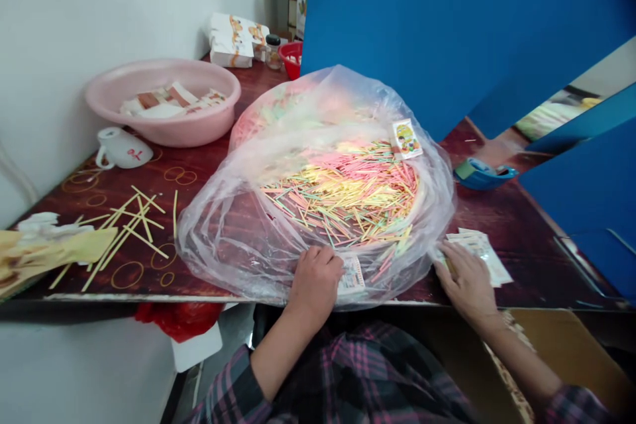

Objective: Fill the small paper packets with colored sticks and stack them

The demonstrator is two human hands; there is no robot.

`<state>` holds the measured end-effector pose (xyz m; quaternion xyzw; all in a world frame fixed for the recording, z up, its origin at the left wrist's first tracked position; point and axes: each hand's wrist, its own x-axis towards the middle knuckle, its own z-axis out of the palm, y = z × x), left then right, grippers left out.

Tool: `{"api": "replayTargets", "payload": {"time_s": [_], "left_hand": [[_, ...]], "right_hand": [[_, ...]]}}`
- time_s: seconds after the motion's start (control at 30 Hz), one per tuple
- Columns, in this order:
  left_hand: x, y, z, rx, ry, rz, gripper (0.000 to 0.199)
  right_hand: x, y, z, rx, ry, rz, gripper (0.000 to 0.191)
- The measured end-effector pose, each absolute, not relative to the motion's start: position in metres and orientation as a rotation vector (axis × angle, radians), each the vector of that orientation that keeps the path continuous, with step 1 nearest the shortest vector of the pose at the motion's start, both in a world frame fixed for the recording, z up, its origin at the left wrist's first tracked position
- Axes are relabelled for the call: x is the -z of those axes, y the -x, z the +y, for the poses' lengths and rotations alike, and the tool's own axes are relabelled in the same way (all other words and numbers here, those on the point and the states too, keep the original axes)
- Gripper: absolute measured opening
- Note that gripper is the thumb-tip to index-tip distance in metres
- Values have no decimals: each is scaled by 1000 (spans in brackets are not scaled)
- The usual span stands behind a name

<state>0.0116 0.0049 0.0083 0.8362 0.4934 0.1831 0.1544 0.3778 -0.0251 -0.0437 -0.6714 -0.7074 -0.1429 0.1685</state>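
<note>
A large clear plastic bag (pixel 218 238) lies spread open on the table, with a heap of thin pink, yellow and green sticks (pixel 348 192) inside. At its near edge my left hand (pixel 318 278) is closed, its fingers curled over the side of a small printed packet (pixel 352 273). To the right of the bag my right hand (pixel 467 281) rests with fingers stretched and the thumb apart, touching a few flat printed packets (pixel 484 255). Something yellowish shows between thumb and fingers, too small to name. A small printed box (pixel 406 139) lies on the bag's right side.
Left on the dark red table (pixel 199 165) are a pink basin (pixel 163 132) holding printed packets, a tipped white mug (pixel 124 148) and loose yellow sticks (pixel 136 225). A blue tape dispenser (pixel 484 174) stands right, near blue panels (pixel 437 20). An open cardboard box (pixel 561 351) sits below.
</note>
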Motion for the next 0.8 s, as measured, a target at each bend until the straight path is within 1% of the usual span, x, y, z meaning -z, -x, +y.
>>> {"api": "replayTargets", "payload": {"time_s": [0.1, 0.27, 0.37, 0.53, 0.7, 0.8], "left_hand": [[-8, -12, 7, -498, -2425, 1432, 12], [-9, -13, 8, -503, -2410, 1486, 13], [-11, -16, 9, -466, -2429, 1520, 18], [-11, -20, 14, -383, -2438, 1592, 11], [-4, -18, 16, -501, -2469, 1596, 16], [-2, -14, 13, -652, -2456, 1591, 19]], "right_hand": [[43, -374, -24, 412, 1912, -2004, 39], [42, -370, -24, 428, 1898, -1983, 39], [40, -368, -24, 420, 1916, -1968, 38], [38, -362, -22, 383, 1948, -1947, 37], [34, -359, -22, 334, 1887, -1819, 34], [17, -355, -28, 329, 1818, -1647, 31]]}}
